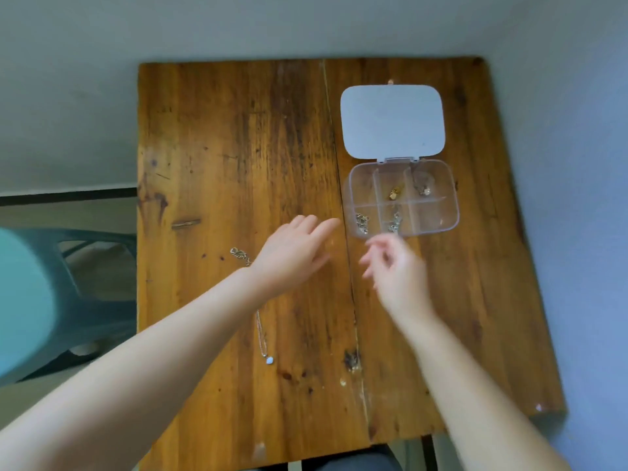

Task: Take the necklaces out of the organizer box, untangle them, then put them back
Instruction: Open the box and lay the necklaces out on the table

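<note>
Clear plastic box (402, 198) open on table (217, 147), lid flat behind. One necklace (261, 338) out, lying left of box. Four compartments loaded, so removal barely begun. Left hand (292, 256) spread, empty; right hand (397, 266) blurred, grip unclear.

Soft, even daylight, pretty dim overall, hardly any shadows. The right hand (397, 266) is smeared with motion blur. Wide-angle lens bends the table (221, 147) edges; whole picture looks a bit soft.
</note>
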{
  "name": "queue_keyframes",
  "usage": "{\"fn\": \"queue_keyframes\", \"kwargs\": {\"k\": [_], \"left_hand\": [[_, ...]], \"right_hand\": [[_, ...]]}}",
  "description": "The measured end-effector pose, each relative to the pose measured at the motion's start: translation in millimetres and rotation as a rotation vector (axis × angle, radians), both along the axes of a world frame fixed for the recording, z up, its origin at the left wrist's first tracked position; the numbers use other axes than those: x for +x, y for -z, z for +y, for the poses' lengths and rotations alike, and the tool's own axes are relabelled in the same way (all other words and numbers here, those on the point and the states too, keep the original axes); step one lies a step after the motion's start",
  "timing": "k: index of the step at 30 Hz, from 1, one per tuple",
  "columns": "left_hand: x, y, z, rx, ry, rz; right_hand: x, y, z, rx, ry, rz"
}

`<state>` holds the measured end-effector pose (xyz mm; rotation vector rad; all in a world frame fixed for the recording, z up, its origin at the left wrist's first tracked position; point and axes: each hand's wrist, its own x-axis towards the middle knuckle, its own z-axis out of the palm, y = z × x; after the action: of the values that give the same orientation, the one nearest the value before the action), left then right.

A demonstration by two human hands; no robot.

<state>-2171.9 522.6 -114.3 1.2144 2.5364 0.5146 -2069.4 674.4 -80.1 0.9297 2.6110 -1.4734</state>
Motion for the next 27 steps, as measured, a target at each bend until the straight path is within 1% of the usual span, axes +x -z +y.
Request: {"fn": "queue_keyframes", "kwargs": {"k": [1,2,5,7,9,12,15,17,19,21,24,27], "left_hand": [[4.2,-0.7,14.7,0.009,-0.009,0.002],[7.5,-0.1,26.9,0.011,-0.032,0.003],[10.8,3.8,51.1,-0.003,-0.136,-0.023],[11.3,6.3,59.9,0.013,-0.19,-0.032],[11.4,7.6,63.8,0.035,-0.211,-0.017],[13.1,6.7,64.6,0.048,-0.229,-0.009],[15.1,5.1,65.7,0.033,-0.25,-0.014],[16.9,4.4,66.3,0.032,-0.26,-0.022],[17.9,4.4,66.7,0.036,-0.274,-0.025],[18.5,4.9,66.9,0.04,-0.284,-0.027],[18.6,4.9,66.1,0.058,-0.279,-0.026],[17.2,4.4,66.1,0.056,-0.267,-0.04]], "right_hand": [[-18.4,-2.4,30.5,0.105,-0.017,0.025],[-36.6,-3.0,58.0,0.213,-0.07,0.01],[-82.0,5.5,117.6,0.471,-0.335,-0.163],[-101.8,13.8,133.7,0.575,-0.522,-0.241],[-114.5,21.0,134.7,0.641,-0.674,-0.272],[-122.2,25.9,124.9,0.698,-0.834,-0.348],[-123.3,28.7,119.8,0.668,-0.905,-0.388],[-123.3,27.5,119.8,0.546,-0.923,-0.403],[-122.1,26.6,122.0,0.432,-0.877,-0.369],[-118.5,27.3,124.1,0.389,-0.803,-0.304],[-112.0,27.0,125.8,0.353,-0.743,-0.263],[-113.4,19.0,129.0,0.238,-0.649,-0.233]]}}
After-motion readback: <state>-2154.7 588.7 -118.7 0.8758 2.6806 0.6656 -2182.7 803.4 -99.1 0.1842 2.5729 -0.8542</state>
